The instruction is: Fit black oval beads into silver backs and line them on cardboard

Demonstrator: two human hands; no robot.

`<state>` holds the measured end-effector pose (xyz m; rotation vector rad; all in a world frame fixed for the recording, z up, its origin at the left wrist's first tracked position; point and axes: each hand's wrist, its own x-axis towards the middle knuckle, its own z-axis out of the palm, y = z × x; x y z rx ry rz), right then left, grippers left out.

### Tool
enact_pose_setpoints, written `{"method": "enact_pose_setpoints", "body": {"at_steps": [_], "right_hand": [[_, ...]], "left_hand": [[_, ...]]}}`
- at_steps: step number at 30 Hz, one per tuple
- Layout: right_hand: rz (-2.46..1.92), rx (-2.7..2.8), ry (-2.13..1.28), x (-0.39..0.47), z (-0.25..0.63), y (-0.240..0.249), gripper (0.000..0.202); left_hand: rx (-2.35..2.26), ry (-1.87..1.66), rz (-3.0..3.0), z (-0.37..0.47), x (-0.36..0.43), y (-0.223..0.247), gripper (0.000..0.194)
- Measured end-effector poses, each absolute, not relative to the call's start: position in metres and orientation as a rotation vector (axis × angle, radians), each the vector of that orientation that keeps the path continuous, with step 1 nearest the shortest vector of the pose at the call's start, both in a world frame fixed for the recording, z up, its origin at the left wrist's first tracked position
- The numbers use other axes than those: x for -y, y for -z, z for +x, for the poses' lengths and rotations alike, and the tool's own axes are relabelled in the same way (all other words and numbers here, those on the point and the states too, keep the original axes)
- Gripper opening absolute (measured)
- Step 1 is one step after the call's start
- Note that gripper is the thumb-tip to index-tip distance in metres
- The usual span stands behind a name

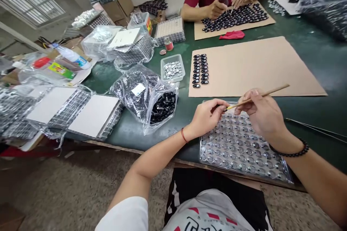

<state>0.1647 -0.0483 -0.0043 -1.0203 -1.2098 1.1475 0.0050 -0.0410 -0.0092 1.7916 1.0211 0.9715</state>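
Between its fingertips my left hand (208, 117) pinches a small black piece (225, 109). My right hand (264, 115) grips a thin wooden stick (271, 91), whose yellowish tip meets the piece. Both hands are over a clear tray (238, 151) with rows of rounded cells. Beyond them lies a cardboard sheet (252, 65) with two columns of shiny black pieces (200, 70) at its left edge. An open plastic bag of black pieces (163, 107) is left of my left hand, and a clear box of small silvery parts (172, 69) stands behind it.
Across the green table (181, 119), a person's hands (218, 9) work over another cardboard sheet (235, 25) covered with black pieces. Long tweezers (317, 128) lie at the right. Packed trays (92, 115) sit at the left; a small jar (168, 44) and red cloth (232, 35) are farther back.
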Motion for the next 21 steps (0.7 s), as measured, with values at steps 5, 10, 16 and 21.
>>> {"method": "enact_pose_setpoints", "body": {"at_steps": [5,10,16,21], "right_hand": [[-0.917,1.063,-1.324,0.046,0.164,-0.001,0.032],[-1.125,1.264,-1.186,0.051,0.163,-0.003,0.028],[-1.41,1.804,-0.801,0.054,0.158,-0.003,0.031],[-1.474,1.809,-0.82,0.047,0.166,-0.001,0.036]], "left_hand": [[-1.042,-1.004,1.955,0.006,0.043,0.009,0.02],[-1.083,-0.992,1.742,0.002,0.038,0.011,0.022],[-0.926,-0.926,1.483,0.002,0.038,0.012,0.028],[-0.924,-0.85,1.551,-0.002,0.036,-0.001,0.033]]}}
